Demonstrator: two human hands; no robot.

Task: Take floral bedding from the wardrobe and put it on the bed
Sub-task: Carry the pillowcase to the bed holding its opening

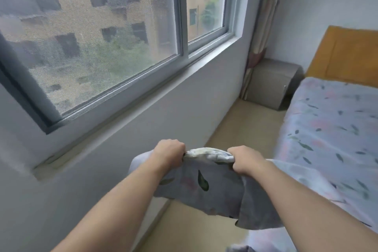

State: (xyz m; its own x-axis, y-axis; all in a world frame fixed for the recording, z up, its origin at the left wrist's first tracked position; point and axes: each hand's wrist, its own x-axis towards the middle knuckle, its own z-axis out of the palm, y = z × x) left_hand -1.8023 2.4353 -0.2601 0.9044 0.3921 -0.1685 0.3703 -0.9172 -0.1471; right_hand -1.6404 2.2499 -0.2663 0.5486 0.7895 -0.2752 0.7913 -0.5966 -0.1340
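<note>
I see soft, even daylight entering through the window (pixel 114 32) on my left, casting only faint shadows, with no harsh glare, a mild overall softness, and wide-angle bending toward the frame edges.

Narrow floor strip (pixel 241 129) between window wall (pixel 143 139) and bed (pixel 327 129): open, runs to grey cabinet (pixel 272 84) blocking far end. Both hands (pixel 169 152) gripping floral bedding (pixel 204 182) above strip; hanging cloth fills near gap. Bed top free. Headboard (pixel 347 55) closes far side; curtain (pixel 259 47) occupies corner.
</note>
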